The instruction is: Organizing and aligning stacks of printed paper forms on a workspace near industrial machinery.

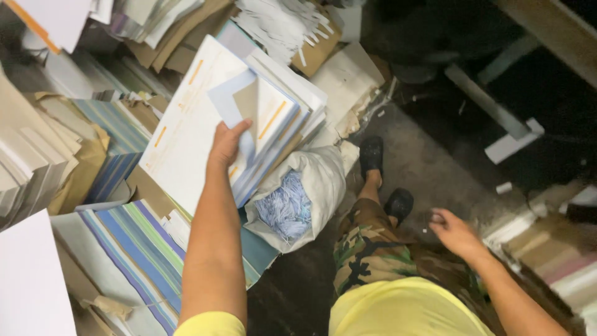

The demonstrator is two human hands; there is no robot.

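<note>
Left hand (227, 144): your fingers curl over the top sheets of the white paper stack (205, 118) above the striped sheets (134, 249) | right hand (453, 231): loosely curled, empty, beside your knee | tip: grip the whole edge flat so no sheets slip toward the sack of shreds (298, 199)

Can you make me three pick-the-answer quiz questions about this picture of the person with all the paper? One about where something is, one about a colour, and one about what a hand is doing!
1. Where is the white sack of blue paper shreds?
A. on a shelf
B. right of the paper stack
C. in the right hand

2. What colour is the person's shirt?
A. yellow
B. red
C. black

3. What is the left hand doing?
A. hanging free
B. holding a shoe
C. holding sheets on the stack

Answers: 1 B, the sack sits beside the stack's right edge. 2 A, the shirt is yellow. 3 C, the thumb and fingers close on the sheets; the right hand holds nothing large.
</note>
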